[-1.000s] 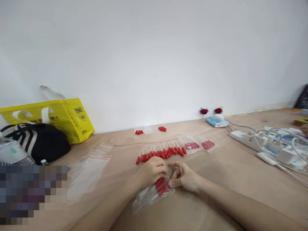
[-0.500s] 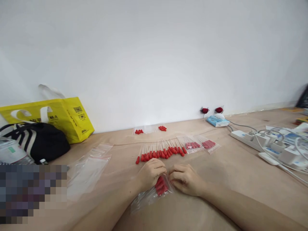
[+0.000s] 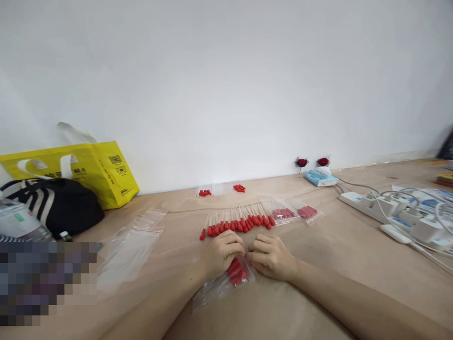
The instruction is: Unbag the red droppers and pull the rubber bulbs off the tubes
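My left hand point(image 3: 221, 254) and my right hand point(image 3: 271, 257) meet over a clear zip bag point(image 3: 222, 283) filled with red-capped droppers, lying on the tan table. Both hands have curled fingers pinching the bag's top edge, thumbs nearly touching. Just beyond my hands lies a row of loose red-capped droppers point(image 3: 237, 222), fanned out side by side. Two filled small bags point(image 3: 295, 212) lie at the row's right end.
A pile of empty zip bags point(image 3: 132, 245) lies to the left. A black-and-white bag point(image 3: 56, 205) and a yellow bag point(image 3: 95, 170) stand at the back left. A power strip with plugs and cables point(image 3: 392, 210) occupies the right. Loose red caps point(image 3: 221, 190), a tissue pack point(image 3: 320, 177) sit near the wall.
My right hand has closed in from an open pinch beside the bag to grip its top edge next to my left hand. The bag has barely shifted.
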`<state>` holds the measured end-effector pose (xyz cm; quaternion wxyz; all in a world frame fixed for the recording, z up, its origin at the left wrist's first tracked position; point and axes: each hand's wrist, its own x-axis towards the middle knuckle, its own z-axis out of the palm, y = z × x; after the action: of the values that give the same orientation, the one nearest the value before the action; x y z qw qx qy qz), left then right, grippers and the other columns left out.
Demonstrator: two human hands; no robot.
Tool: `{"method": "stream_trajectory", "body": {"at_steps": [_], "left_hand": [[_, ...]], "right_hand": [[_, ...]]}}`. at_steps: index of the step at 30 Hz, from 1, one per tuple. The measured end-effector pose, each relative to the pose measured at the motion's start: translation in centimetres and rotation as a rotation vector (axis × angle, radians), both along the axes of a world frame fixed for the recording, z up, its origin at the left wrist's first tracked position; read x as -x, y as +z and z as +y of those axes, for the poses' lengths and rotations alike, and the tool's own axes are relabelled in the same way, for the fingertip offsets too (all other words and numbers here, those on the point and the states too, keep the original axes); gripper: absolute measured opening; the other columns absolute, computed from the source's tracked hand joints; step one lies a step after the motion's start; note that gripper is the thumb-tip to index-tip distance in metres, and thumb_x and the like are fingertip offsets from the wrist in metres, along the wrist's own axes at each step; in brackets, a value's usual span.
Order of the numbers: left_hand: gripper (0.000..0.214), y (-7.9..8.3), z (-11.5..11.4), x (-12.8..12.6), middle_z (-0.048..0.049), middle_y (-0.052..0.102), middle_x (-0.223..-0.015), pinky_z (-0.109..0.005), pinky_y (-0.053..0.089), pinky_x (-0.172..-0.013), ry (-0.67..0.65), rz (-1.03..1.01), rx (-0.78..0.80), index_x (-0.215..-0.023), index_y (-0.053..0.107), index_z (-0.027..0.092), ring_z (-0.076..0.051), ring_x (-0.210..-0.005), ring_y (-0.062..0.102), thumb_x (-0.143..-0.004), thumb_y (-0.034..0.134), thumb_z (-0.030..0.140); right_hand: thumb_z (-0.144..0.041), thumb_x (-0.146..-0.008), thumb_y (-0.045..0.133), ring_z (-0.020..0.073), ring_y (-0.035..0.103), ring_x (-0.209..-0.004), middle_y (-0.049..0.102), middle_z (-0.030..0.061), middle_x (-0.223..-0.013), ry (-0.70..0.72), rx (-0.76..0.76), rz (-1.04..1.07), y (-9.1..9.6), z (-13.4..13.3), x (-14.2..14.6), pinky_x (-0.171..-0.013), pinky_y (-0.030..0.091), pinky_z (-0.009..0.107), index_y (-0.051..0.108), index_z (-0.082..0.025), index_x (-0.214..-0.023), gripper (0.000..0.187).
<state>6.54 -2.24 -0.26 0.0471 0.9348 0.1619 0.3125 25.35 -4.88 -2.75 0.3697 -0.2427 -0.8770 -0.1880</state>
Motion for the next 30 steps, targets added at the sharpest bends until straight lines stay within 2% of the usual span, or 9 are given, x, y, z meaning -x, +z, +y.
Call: {"method": "stream_trajectory", "body": {"at_steps": [5,8,13,21,26,30], "left_hand": [[0.023,0.3,0.4,0.3,-0.0038,0.061,-0.076,-0.026,0.04,-0.072,-0.004,0.089,-0.005,-0.072,0.056,0.016,-0.013,-0.075,0.05,-0.086,0.037,0.016],[0.021,0.4,0.6,0.5,-0.0033,0.06,-0.076,-0.028,0.039,-0.075,0.015,0.188,-0.09,-0.074,0.057,0.016,-0.014,-0.075,0.05,-0.086,0.04,0.02],[0.028,-0.1,1.1,0.6,-0.0016,0.06,-0.07,-0.028,0.037,-0.073,0.011,0.179,-0.278,-0.072,0.058,0.017,-0.012,-0.072,0.049,-0.088,0.035,0.015],[0.027,0.6,0.7,0.2,0.001,0.058,-0.072,-0.031,0.035,-0.087,-0.074,0.329,-0.476,-0.067,0.053,0.019,-0.012,-0.081,0.049,-0.087,0.037,0.012],[0.027,1.1,1.1,0.7,0.0017,0.058,-0.07,-0.032,0.035,-0.09,-0.084,0.322,-0.47,-0.067,0.053,0.018,-0.012,-0.083,0.05,-0.087,0.037,0.013],[0.028,1.1,1.7,1.3,-0.0016,0.061,-0.075,-0.031,0.039,-0.086,-0.055,0.222,-0.356,-0.071,0.057,0.017,-0.014,-0.09,0.051,-0.087,0.035,0.013]], "right_hand": [[-0.015,-0.084,0.04,0.0111,0.037,-0.058,0.052,-0.0006,-0.061,0.049,-0.1,-0.064,0.1,0.7,0.4,-0.049,0.021,0.026,0.053,-0.018,-0.062,0.025],[-0.017,-0.086,0.037,0.0113,0.038,-0.06,0.053,0.0002,-0.064,0.049,-0.099,-0.106,-0.1,0.8,0.2,-0.049,0.022,0.026,0.054,-0.018,-0.064,0.028],[-0.015,-0.087,0.034,0.0115,0.042,-0.064,0.056,0.0017,-0.071,0.037,-0.105,-0.127,-0.2,0.6,0.1,-0.052,0.025,0.026,0.054,-0.018,-0.065,0.03],[-0.015,-0.089,0.029,0.0119,0.042,-0.062,0.05,0.0005,-0.061,0.108,-0.065,-0.237,0.2,0.7,0.5,-0.053,0.027,0.026,0.05,-0.017,-0.062,0.033],[-0.012,-0.087,0.03,0.0121,0.041,-0.063,0.051,0.0014,-0.065,0.123,0.0,-0.28,0.1,1.0,0.1,-0.055,0.03,0.026,0.051,-0.017,-0.065,0.031],[-0.011,-0.084,0.033,0.0125,0.04,-0.061,0.05,0.0014,-0.061,0.074,0.045,-0.214,0.0,1.2,-0.3,-0.053,0.029,0.026,0.05,-0.017,-0.062,0.029]]}}
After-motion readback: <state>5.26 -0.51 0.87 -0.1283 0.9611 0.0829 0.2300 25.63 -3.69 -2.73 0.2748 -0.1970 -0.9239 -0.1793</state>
